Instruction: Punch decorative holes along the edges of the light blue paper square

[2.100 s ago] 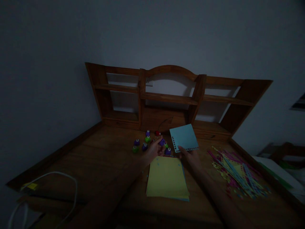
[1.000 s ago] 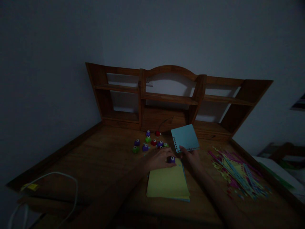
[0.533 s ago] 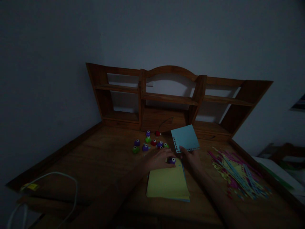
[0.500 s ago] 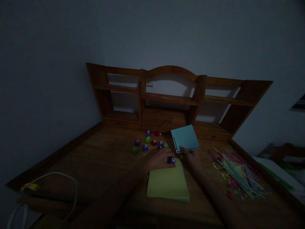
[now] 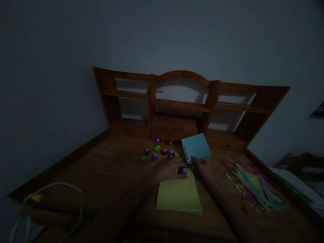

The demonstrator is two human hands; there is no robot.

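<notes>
Dim, bluish light greys the pale wall (image 5: 192, 40); the flat brown wooden desktop (image 5: 101, 168) darkens toward six o'clock. Wide-angle distortion splays the arched brown wooden shelf (image 5: 181, 105); thin multicoloured strips (image 5: 253, 184) at four o'clock look soft.

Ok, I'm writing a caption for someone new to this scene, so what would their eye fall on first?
Probably the pale blue sheet, bright in the dim room, held in the right hand, with holes along two edges. Next, the jumble of coloured strips on the desk's right side. Then the purple punch in the left hand, at the yellow paper's far end.
</notes>
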